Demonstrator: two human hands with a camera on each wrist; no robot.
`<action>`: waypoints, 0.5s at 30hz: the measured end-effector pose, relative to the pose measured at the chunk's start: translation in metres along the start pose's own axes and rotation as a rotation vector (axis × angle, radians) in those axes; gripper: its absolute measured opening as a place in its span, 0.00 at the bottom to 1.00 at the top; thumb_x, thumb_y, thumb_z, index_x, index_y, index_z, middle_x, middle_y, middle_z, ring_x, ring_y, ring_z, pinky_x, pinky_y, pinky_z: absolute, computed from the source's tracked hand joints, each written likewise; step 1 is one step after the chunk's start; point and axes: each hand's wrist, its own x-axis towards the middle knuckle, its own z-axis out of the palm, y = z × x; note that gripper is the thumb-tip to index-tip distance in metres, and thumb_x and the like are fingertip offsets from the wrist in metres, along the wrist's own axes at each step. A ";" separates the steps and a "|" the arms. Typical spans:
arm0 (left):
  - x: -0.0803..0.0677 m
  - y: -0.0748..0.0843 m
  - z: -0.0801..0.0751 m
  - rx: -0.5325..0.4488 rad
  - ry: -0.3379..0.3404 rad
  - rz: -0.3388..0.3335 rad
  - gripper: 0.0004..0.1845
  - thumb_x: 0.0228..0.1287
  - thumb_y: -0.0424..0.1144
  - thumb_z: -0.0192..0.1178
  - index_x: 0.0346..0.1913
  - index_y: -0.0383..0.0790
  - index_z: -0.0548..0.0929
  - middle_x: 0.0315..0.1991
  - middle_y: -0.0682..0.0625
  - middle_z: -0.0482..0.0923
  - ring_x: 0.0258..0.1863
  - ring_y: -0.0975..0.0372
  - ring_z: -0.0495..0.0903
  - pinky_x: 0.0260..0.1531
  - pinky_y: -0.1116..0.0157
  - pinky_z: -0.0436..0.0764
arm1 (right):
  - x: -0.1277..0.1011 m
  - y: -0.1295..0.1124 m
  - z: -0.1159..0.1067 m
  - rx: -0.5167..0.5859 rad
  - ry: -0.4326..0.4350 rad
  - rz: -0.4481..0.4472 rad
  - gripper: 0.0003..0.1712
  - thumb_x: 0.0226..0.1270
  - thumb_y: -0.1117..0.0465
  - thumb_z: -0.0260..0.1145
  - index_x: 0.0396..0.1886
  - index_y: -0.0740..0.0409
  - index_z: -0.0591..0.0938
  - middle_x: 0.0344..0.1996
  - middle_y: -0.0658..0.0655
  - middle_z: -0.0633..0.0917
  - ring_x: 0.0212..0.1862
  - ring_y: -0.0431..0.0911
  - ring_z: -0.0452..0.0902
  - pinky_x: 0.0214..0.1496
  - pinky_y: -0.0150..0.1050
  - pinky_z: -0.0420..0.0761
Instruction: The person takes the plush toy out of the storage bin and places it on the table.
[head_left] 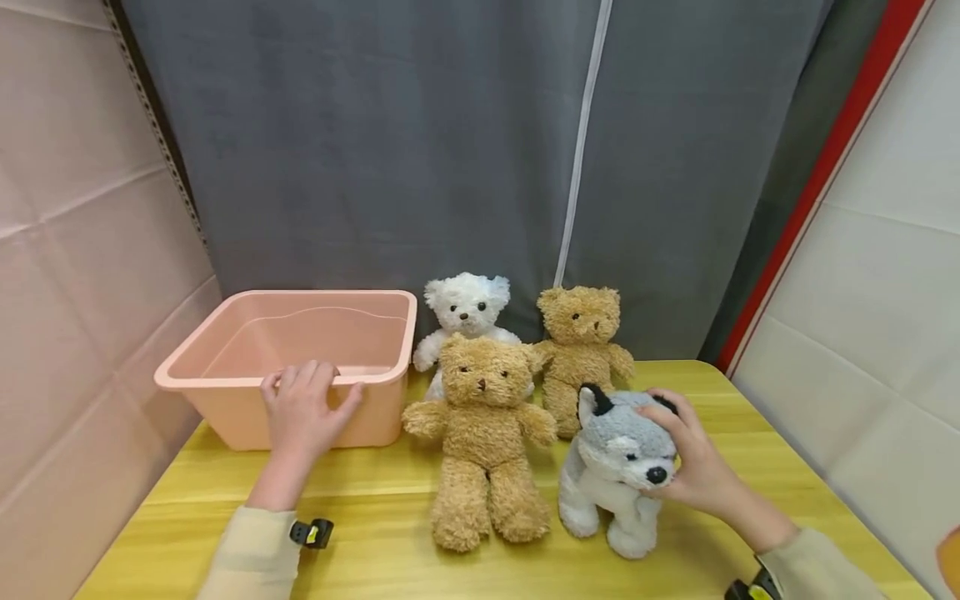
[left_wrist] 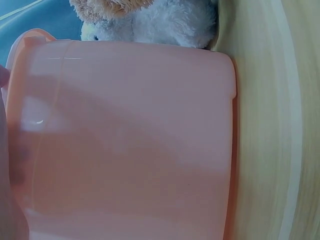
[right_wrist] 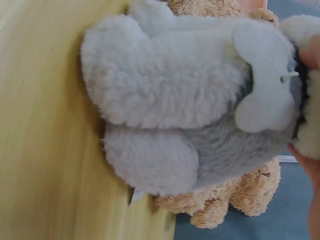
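My left hand grips the near rim of a pink plastic basin, its fingers hooked over the edge. The basin's outer wall fills most of the left wrist view. On the right, my right hand holds a grey and white plush husky by the head, thumb and fingers on either side. A bone-shaped tag hangs at the husky's neck in the right wrist view. Left of the husky, a tan teddy bear sits upright, facing me.
Behind the front bear are a white teddy bear, partly hidden, and a second tan teddy bear. All stand on a yellow wood-grain table. A grey curtain hangs behind; pale panels flank both sides.
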 end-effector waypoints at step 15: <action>0.000 0.000 0.002 -0.006 0.028 0.022 0.22 0.57 0.59 0.55 0.32 0.40 0.72 0.29 0.47 0.72 0.33 0.48 0.65 0.50 0.42 0.54 | -0.004 0.012 0.012 -0.039 0.093 -0.004 0.50 0.52 0.31 0.66 0.57 0.68 0.68 0.60 0.75 0.63 0.66 0.43 0.58 0.60 0.26 0.60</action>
